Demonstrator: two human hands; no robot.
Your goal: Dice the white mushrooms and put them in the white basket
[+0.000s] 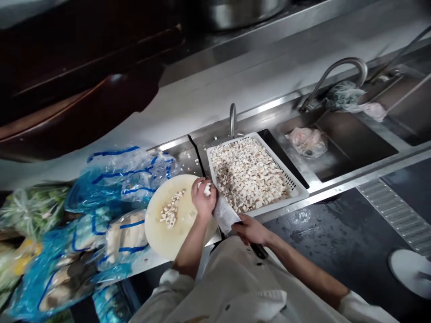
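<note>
My right hand [251,231] is closed round the black handle of a cleaver [225,214]. Its broad blade lies between the round cutting board [156,237] and a white perforated tray [301,193]. At the right edge of the board, my left hand [204,197] has its fingers curled round some white diced pieces, which look like mushroom, close to the blade. A small pile of the same diced mushroom [170,213] rests on the board. Many more diced pieces [249,175] fill the tray. The cleaver's edge and part of my left palm are hidden.
Blue-striped plastic bags [129,233], some holding pale mushrooms, crowd the left side beside bagged greens [33,211]. Behind the tray rises a small tap [233,119]. To the right are a steel sink [357,148], a clear bag [307,141] and a curved faucet [336,67].
</note>
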